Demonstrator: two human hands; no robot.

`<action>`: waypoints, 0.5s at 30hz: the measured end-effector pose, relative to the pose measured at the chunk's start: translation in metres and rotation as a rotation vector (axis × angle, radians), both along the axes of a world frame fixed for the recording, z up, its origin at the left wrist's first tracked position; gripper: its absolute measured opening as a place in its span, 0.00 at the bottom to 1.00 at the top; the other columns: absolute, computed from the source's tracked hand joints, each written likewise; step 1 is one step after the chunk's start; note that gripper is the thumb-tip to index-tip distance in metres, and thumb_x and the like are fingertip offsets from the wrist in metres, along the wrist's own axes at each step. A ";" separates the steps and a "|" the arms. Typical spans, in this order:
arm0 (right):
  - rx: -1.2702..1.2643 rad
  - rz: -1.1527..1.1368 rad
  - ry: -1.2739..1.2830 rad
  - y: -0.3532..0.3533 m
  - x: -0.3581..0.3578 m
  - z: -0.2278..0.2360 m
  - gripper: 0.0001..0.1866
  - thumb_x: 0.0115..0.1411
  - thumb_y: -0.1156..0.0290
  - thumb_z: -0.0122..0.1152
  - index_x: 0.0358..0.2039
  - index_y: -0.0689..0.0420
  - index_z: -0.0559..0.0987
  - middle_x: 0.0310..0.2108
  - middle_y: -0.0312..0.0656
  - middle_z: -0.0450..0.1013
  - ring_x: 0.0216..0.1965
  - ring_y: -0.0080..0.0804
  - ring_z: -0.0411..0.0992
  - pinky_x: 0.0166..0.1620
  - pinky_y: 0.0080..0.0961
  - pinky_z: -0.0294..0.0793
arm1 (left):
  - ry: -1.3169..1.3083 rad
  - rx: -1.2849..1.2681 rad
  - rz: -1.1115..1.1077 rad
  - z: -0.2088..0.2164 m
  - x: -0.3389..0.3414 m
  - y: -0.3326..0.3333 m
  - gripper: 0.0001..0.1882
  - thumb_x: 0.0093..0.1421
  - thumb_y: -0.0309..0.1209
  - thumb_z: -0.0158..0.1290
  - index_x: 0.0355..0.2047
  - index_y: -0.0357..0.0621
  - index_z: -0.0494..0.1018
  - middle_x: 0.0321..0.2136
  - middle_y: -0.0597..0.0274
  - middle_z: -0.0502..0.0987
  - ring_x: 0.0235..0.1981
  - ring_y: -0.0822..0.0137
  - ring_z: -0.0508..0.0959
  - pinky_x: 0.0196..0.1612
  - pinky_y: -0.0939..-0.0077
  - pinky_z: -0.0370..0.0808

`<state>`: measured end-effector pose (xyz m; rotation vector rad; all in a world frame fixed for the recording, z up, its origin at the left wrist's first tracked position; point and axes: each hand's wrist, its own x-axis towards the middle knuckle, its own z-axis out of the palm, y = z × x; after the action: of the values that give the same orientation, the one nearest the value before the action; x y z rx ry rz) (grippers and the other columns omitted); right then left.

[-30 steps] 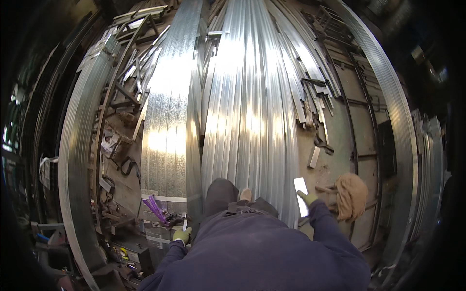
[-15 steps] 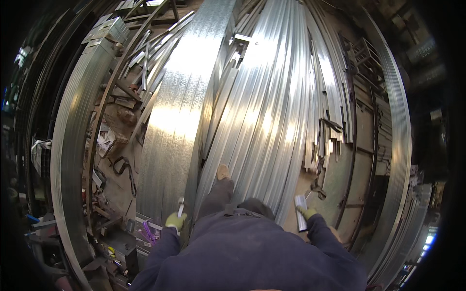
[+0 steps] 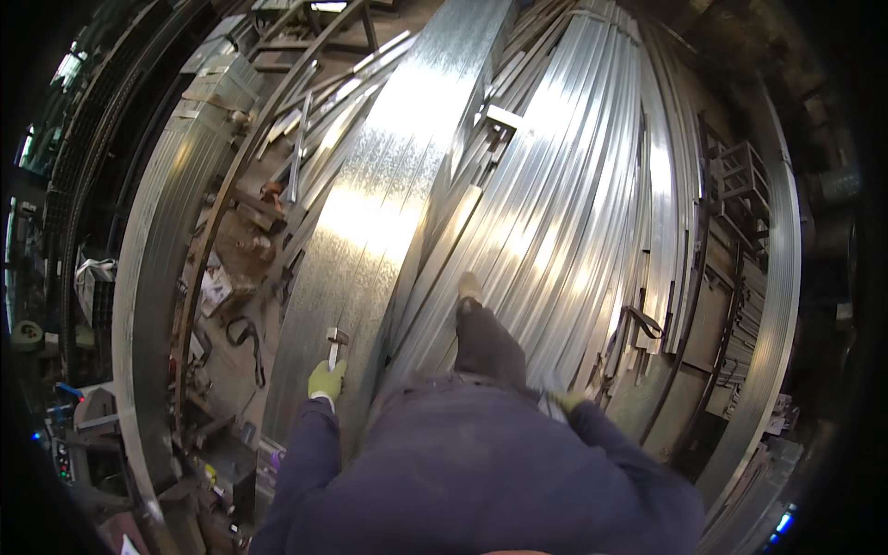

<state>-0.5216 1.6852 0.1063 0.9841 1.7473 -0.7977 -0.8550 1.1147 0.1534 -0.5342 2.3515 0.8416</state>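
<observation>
Taking 12 as straight ahead, closest in is the wearer's dark navy top [image 3: 499, 472] at 6. Off toward 11 there's the left hand [image 3: 326, 381] in a yellow-green glove, fingers wrapped round the handle of a hammer [image 3: 338, 336]. The hammer sits over the near part of the wide galvanized stack [image 3: 365, 240]; can't tell if it's touching. Its long axis runs near to far, head end pointing just past 12, butt back toward 6 inside the fist. The head itself lies crosswise, roughly 9 to 3.

Around 2 is the right hand [image 3: 571, 401], same glove colour, half tucked behind the body. There's a blurry streak beside it, so honestly can't tell whether those fingers are closed or what's in them.

A bit further at 12, one tan shoe [image 3: 470, 286] is out over the fanned metal lengths [image 3: 555, 203], which run off between 12 and 1, right of the wide stack. Black strap [image 3: 643, 323] at about 1 to 2, near the shorter pieces. Farther up, past the shoe, a short metal channel [image 3: 504, 117] lies between the two piles.
</observation>
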 end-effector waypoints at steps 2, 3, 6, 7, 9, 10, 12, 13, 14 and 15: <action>0.090 -0.069 0.054 0.057 -0.084 0.021 0.69 0.51 0.16 0.57 0.71 0.70 0.63 0.66 0.69 0.66 0.65 0.60 0.70 0.66 0.44 0.69 | -0.075 -0.157 -0.016 0.011 0.004 0.010 0.28 0.61 0.54 0.60 0.34 0.35 0.79 0.29 0.42 0.82 0.33 0.47 0.83 0.39 0.55 0.76; 0.142 -0.052 0.099 0.081 -0.128 0.031 0.67 0.52 0.21 0.63 0.71 0.71 0.64 0.65 0.69 0.67 0.63 0.60 0.72 0.64 0.42 0.72 | -0.058 -0.120 0.020 0.014 0.006 0.015 0.27 0.61 0.53 0.60 0.34 0.35 0.79 0.28 0.43 0.82 0.32 0.48 0.83 0.39 0.55 0.76; 0.101 -0.074 0.401 0.139 -0.250 0.079 0.50 0.58 0.29 0.64 0.58 0.69 0.78 0.47 0.61 0.81 0.48 0.54 0.81 0.52 0.45 0.77 | -0.132 -0.074 0.193 0.025 0.014 0.029 0.26 0.61 0.52 0.59 0.33 0.35 0.79 0.27 0.45 0.82 0.31 0.51 0.84 0.40 0.56 0.77; 0.117 -0.101 0.386 0.152 -0.292 0.092 0.48 0.59 0.32 0.64 0.58 0.69 0.78 0.47 0.60 0.81 0.47 0.51 0.81 0.51 0.44 0.78 | -0.113 -0.070 0.246 0.026 0.011 0.034 0.26 0.62 0.52 0.59 0.33 0.35 0.79 0.27 0.46 0.82 0.30 0.52 0.84 0.39 0.56 0.77; 0.114 -0.102 0.438 0.173 -0.356 0.119 0.46 0.59 0.37 0.68 0.60 0.69 0.76 0.47 0.58 0.81 0.46 0.47 0.81 0.52 0.39 0.78 | -0.125 -0.020 0.377 0.027 0.004 0.043 0.26 0.62 0.51 0.59 0.32 0.35 0.79 0.26 0.47 0.82 0.30 0.53 0.84 0.39 0.57 0.77; 0.038 -0.134 0.468 0.174 -0.384 0.125 0.49 0.58 0.38 0.71 0.64 0.70 0.72 0.50 0.58 0.80 0.46 0.46 0.81 0.51 0.39 0.79 | -0.096 -0.102 0.338 0.024 -0.004 0.046 0.25 0.63 0.51 0.59 0.33 0.35 0.78 0.26 0.48 0.82 0.30 0.53 0.83 0.38 0.57 0.77; -0.104 -0.232 0.514 0.176 -0.437 0.136 0.54 0.56 0.39 0.74 0.67 0.72 0.68 0.54 0.60 0.79 0.50 0.46 0.80 0.53 0.40 0.79 | -0.060 -0.056 0.410 0.018 -0.017 0.055 0.25 0.63 0.51 0.59 0.33 0.35 0.78 0.26 0.47 0.82 0.29 0.53 0.83 0.38 0.57 0.76; -0.067 -0.182 0.526 0.174 -0.461 0.140 0.55 0.56 0.38 0.74 0.67 0.72 0.68 0.54 0.60 0.78 0.51 0.47 0.80 0.54 0.40 0.78 | -0.107 -0.039 0.483 0.014 -0.024 0.059 0.26 0.63 0.51 0.59 0.33 0.35 0.78 0.26 0.47 0.82 0.29 0.52 0.83 0.38 0.57 0.76; -0.066 -0.136 0.546 0.172 -0.487 0.144 0.56 0.55 0.38 0.75 0.68 0.72 0.68 0.55 0.60 0.78 0.52 0.47 0.79 0.55 0.40 0.78 | -0.115 -0.003 0.551 0.009 -0.033 0.065 0.25 0.63 0.50 0.59 0.34 0.35 0.78 0.27 0.46 0.82 0.29 0.50 0.82 0.38 0.57 0.76; -0.090 -0.107 0.572 0.167 -0.512 0.149 0.56 0.55 0.37 0.75 0.68 0.72 0.68 0.55 0.61 0.78 0.53 0.47 0.79 0.55 0.39 0.77 | -0.082 -0.033 0.512 0.005 -0.042 0.069 0.25 0.63 0.50 0.59 0.34 0.35 0.79 0.27 0.46 0.82 0.29 0.50 0.83 0.38 0.57 0.76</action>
<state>-1.0331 1.8526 0.2553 0.8424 2.1234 -1.3100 -0.8965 1.1836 0.1586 -1.1927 2.1832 0.9772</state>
